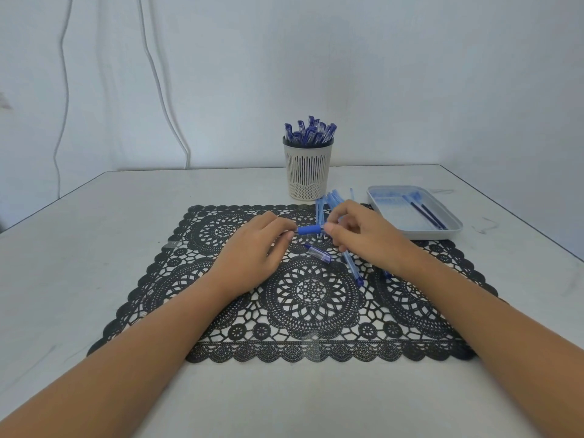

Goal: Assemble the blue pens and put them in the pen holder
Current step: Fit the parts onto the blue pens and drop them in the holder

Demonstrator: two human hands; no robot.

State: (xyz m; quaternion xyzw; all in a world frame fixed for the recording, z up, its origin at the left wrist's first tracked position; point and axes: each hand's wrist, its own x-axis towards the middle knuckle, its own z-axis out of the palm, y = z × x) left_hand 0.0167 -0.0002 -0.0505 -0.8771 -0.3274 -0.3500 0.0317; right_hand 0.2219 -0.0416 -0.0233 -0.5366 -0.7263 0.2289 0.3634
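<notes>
Left hand (252, 245) and right hand (363, 232) pinch the blue pen (309, 230) ends; a misaligned push could drop it onto the loose cap (317, 252) at 6 o'clock.

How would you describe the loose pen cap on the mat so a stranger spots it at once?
Find the black lace mat on the white table. Nearer than the blue grip held between left hand and right hand lies a pen cap. It is short and clear with dark blue ends, unlike the long pale blue barrels to its right.
</notes>
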